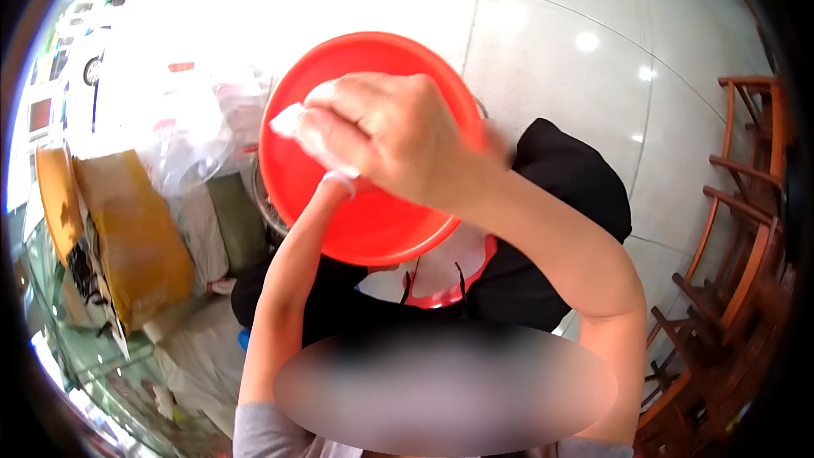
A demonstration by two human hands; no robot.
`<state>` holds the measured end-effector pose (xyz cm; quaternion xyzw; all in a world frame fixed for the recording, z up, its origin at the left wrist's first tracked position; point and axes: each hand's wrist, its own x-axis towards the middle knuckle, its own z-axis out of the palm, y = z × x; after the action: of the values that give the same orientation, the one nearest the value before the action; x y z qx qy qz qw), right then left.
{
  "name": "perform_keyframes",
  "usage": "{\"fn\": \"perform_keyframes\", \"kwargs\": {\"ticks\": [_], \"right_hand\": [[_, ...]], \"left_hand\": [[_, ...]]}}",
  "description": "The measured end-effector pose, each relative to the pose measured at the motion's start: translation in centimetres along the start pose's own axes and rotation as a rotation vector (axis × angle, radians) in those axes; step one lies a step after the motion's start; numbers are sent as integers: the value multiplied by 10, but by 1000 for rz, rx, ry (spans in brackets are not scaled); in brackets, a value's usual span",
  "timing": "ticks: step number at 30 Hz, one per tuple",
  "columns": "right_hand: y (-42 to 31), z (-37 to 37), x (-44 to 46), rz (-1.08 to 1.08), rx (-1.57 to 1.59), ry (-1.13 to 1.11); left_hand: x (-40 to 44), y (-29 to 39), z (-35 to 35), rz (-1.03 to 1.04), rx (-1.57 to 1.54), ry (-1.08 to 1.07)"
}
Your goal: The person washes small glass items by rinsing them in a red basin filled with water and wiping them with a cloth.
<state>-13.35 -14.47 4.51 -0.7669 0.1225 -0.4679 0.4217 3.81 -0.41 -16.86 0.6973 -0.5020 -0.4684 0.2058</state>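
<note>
A large round red basin sits in front of my body, below my hands. Raised over it, my right hand is closed round a white, soft-looking item whose end sticks out at the left of the fist. My left hand is lower, over the basin, and mostly hidden behind my right hand; its fingers do not show. A pale band circles my left wrist.
Clear plastic bags and a yellow package lie at the left, near a glass case. Wooden chairs stand at the right on pale floor tiles. A metal rim shows beneath the basin.
</note>
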Motion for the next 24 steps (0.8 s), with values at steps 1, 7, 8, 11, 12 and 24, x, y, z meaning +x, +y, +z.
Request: {"fn": "perform_keyframes", "kwargs": {"ticks": [1,7,8,11,12,24], "right_hand": [[0,4,-5,-34,-20,17],[2,4,-6,32,8,20],[3,6,-7,19,22,39],[3,7,-7,20,21,32],[2,9,-7,15,25,31],[-1,-1,-8,-1,28,29]], "left_hand": [[4,-20,7,-13,166,1],[-11,79,-32,40,-497,-41],[-12,73,-28,34,-489,-44],[-12,-17,35,17,206,-193],[-19,-42,55,6,421,-269],[-43,-14,52,126,240,-210]]}}
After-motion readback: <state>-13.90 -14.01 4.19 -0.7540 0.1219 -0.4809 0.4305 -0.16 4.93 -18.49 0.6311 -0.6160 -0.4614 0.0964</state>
